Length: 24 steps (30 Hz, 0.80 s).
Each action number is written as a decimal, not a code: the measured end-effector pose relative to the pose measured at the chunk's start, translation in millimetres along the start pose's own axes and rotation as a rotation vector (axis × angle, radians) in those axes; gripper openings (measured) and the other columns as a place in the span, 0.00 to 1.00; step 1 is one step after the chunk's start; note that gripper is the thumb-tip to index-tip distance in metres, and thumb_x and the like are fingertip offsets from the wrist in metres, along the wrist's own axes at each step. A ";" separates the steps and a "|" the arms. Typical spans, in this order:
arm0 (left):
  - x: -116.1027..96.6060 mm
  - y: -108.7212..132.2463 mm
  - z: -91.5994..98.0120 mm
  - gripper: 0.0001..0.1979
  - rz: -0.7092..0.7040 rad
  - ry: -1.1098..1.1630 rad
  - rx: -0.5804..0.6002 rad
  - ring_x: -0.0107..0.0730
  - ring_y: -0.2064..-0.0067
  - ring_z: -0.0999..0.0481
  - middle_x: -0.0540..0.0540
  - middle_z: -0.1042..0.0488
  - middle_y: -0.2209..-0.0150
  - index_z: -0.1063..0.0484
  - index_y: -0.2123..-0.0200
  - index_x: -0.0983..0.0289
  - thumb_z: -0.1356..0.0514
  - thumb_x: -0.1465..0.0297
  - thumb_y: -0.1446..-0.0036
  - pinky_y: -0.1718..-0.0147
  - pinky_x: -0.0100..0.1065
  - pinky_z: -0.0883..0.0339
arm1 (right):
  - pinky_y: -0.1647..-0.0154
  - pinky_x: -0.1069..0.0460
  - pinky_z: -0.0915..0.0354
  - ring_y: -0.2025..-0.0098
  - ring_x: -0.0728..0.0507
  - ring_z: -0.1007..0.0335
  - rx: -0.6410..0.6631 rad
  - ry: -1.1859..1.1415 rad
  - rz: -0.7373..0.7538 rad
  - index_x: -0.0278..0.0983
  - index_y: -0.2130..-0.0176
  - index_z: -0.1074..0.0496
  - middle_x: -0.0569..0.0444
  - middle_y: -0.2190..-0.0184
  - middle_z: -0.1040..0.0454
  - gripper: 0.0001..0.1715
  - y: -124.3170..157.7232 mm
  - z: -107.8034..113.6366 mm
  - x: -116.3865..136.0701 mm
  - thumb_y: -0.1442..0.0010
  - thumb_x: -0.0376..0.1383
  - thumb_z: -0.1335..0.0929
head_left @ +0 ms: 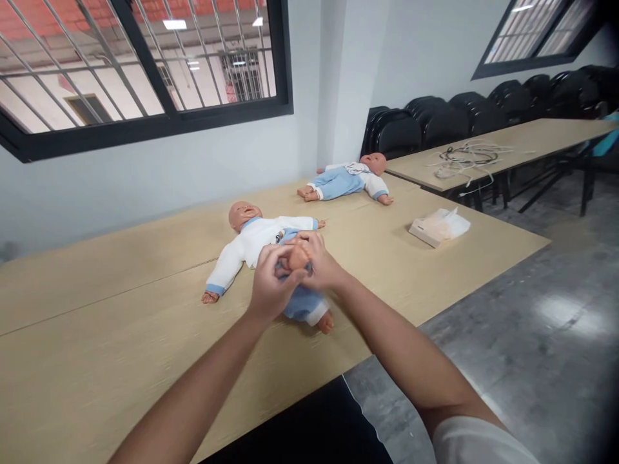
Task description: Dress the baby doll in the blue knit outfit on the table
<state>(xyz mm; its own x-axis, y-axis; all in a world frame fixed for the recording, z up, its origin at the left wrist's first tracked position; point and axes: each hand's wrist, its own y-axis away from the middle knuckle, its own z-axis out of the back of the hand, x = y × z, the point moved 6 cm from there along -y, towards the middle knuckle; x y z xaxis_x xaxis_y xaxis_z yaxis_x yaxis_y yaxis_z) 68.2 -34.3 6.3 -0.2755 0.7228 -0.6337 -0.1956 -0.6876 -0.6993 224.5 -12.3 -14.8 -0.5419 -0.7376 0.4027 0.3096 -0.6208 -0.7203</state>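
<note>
A baby doll [256, 240] in a white top and light blue trousers lies on its back on the wooden table [145, 348]. One of its feet [299, 258] is raised, sole toward me, between my two hands. My left hand [271, 283] wraps round it from the left, and my right hand [320, 261] holds it from the right. The doll's other foot [325, 322] rests on the table below my hands. My hands hide part of its trousers and raised leg.
A second doll [343, 182] lies farther back by the wall. An open tissue pack [439, 227] is on the right. Coiled cables [467, 158] lie on another table [541, 138], with black folding chairs [399, 134] behind it.
</note>
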 end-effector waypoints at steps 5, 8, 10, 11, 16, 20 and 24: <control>36.5 -15.2 1.4 0.16 0.062 0.020 0.050 0.42 0.45 0.24 0.61 0.25 0.47 0.25 0.46 0.60 0.46 0.61 0.28 0.47 0.45 0.26 | 0.35 0.35 0.41 0.46 0.32 0.36 -0.244 0.082 -0.172 0.43 0.51 0.24 0.46 0.51 0.33 0.25 9.9 18.1 -3.5 0.47 0.48 0.25; 76.6 -39.3 -7.1 0.21 0.248 -0.077 0.080 0.50 0.37 0.29 0.67 0.27 0.39 0.28 0.41 0.64 0.40 0.62 0.35 0.39 0.50 0.34 | 0.36 0.36 0.39 0.48 0.35 0.34 -0.302 0.028 -0.246 0.42 0.54 0.24 0.47 0.52 0.34 0.22 20.2 26.9 -3.5 0.47 0.48 0.24; 92.6 -55.2 -19.6 0.22 0.328 -0.093 0.186 0.55 0.39 0.27 0.68 0.24 0.41 0.25 0.46 0.65 0.37 0.60 0.38 0.40 0.51 0.35 | 0.38 0.38 0.37 0.49 0.36 0.32 -0.295 -0.015 -0.255 0.43 0.54 0.24 0.48 0.52 0.34 0.21 26.1 28.7 0.6 0.46 0.46 0.24; 95.8 -61.7 -26.3 0.19 0.344 -0.083 0.256 0.55 0.43 0.24 0.66 0.21 0.46 0.22 0.51 0.65 0.35 0.58 0.40 0.43 0.50 0.33 | 0.39 0.38 0.36 0.50 0.37 0.31 -0.292 -0.032 -0.254 0.43 0.54 0.24 0.48 0.52 0.34 0.21 28.8 29.3 2.9 0.46 0.46 0.24; 93.9 -77.0 -30.4 0.19 0.343 0.078 0.391 0.45 0.59 0.22 0.55 0.19 0.65 0.23 0.69 0.61 0.35 0.50 0.43 0.54 0.41 0.30 | 0.40 0.37 0.34 0.49 0.36 0.29 -0.317 -0.021 -0.260 0.43 0.55 0.24 0.48 0.53 0.30 0.19 41.9 37.0 8.5 0.46 0.45 0.23; 119.5 -77.9 -1.7 0.27 0.541 0.275 0.133 0.42 0.60 0.23 0.56 0.21 0.65 0.25 0.65 0.62 0.38 0.42 0.42 0.56 0.41 0.30 | 0.38 0.34 0.34 0.48 0.35 0.28 -0.437 -0.047 -0.322 0.43 0.56 0.24 0.48 0.54 0.28 0.18 52.6 50.6 7.4 0.46 0.44 0.23; 143.8 -80.5 19.8 0.32 0.662 0.340 -0.054 0.41 0.64 0.23 0.58 0.23 0.68 0.27 0.63 0.63 0.44 0.37 0.42 0.61 0.41 0.28 | 0.39 0.34 0.33 0.49 0.34 0.26 -0.529 -0.135 -0.438 0.41 0.58 0.26 0.46 0.56 0.24 0.21 61.2 54.6 3.6 0.48 0.45 0.22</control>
<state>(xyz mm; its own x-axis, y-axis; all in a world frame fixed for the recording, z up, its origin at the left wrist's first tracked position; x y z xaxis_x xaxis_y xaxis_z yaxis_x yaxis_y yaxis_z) 25.7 123.6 -22.0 -0.0116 0.1458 -0.9892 -0.0410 -0.9885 -0.1452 284.2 -67.4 -26.6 -0.4179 -0.4970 0.7605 -0.3557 -0.6808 -0.6404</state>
